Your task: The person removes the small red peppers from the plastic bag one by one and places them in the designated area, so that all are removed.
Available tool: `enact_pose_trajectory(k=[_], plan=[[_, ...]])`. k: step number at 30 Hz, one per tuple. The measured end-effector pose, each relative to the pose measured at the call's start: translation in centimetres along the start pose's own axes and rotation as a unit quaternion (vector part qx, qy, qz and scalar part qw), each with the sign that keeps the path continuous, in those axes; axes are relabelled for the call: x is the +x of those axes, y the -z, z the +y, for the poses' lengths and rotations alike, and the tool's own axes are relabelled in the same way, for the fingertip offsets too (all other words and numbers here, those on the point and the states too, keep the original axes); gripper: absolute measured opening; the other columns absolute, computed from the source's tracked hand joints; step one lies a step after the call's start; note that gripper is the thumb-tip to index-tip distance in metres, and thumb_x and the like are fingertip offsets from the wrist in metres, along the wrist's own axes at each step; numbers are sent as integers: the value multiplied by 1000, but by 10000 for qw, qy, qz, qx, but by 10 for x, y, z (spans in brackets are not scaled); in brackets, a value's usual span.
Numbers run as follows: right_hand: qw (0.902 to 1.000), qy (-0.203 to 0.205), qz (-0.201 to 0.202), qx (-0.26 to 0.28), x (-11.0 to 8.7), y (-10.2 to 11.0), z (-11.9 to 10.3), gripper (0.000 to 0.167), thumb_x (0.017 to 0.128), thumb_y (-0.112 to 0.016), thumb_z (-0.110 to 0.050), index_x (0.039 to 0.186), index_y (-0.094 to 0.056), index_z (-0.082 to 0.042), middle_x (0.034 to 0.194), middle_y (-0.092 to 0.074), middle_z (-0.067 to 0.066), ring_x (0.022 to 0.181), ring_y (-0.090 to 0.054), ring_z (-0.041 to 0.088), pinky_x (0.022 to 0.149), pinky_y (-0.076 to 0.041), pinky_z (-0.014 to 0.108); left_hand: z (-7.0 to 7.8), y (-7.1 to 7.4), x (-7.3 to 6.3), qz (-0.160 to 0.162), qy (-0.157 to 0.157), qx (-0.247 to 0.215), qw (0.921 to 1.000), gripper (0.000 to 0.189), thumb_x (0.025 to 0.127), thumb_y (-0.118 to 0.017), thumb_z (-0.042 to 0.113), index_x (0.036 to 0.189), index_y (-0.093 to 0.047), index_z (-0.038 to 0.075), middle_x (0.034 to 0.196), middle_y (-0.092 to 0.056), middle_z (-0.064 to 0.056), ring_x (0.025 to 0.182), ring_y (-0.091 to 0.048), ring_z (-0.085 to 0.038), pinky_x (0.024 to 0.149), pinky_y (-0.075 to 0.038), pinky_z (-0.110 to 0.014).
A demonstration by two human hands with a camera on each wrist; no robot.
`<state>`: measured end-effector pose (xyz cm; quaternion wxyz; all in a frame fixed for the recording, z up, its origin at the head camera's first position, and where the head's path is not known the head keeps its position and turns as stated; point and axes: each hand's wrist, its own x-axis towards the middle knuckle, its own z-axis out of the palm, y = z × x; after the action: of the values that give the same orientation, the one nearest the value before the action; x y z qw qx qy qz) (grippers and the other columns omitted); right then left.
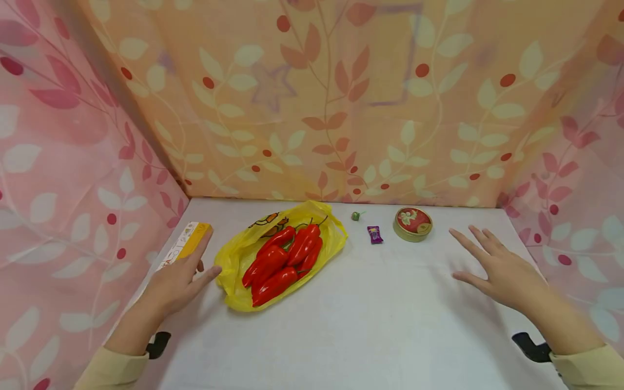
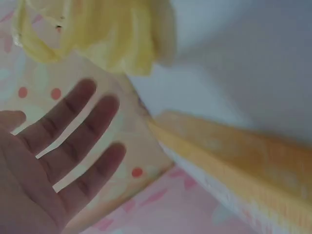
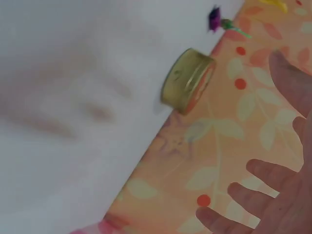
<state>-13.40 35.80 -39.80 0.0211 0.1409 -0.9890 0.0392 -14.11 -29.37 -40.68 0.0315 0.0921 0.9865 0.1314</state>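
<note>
Several glossy red peppers [image 1: 275,265] lie in the mouth of a crumpled yellow plastic bag [image 1: 234,290], left of the middle of the table. My left hand [image 1: 174,284] hovers with spread fingers between that bag and a yellow and white box [image 1: 187,241]; it holds nothing, and part of the box is hidden behind it. On the other side, my right hand [image 1: 509,276] is held over the table, fingers apart, with nothing in it. Nearest to it is a round tin [image 1: 413,224] with a red patterned lid. The left wrist view shows the box [image 2: 234,161] close beside the left hand.
Left of the tin lie a small purple wrapped candy [image 1: 375,234] and a tiny green item [image 1: 356,215] with a thin stem. A white cloth covers the table [image 1: 370,325]. Patterned fabric walls [image 1: 312,135] rise at the back and both sides.
</note>
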Motion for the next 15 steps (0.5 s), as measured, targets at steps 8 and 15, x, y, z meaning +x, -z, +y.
enact_pose_trajectory(k=[8, 15], plan=[[9970, 127, 497, 576, 18, -10, -32, 91, 89, -70, -56, 162, -22, -30, 156, -38, 22, 137, -41, 50, 89, -43, 76, 11, -7, 8, -144, 212, -1599, 9868, 79, 103, -47, 53, 161, 4, 40, 88, -67, -7, 71, -58, -20, 60, -50, -31], [9907, 230, 783, 1087, 36, -16, -63, 74, 93, -70, -48, 155, -40, -21, 145, -53, 21, 132, -50, 45, 95, -46, 69, 16, -21, 10, -270, 256, -2126, 9764, 100, 93, -69, 47, 160, 5, 41, 71, -60, -4, 65, -57, -21, 58, -52, -28]])
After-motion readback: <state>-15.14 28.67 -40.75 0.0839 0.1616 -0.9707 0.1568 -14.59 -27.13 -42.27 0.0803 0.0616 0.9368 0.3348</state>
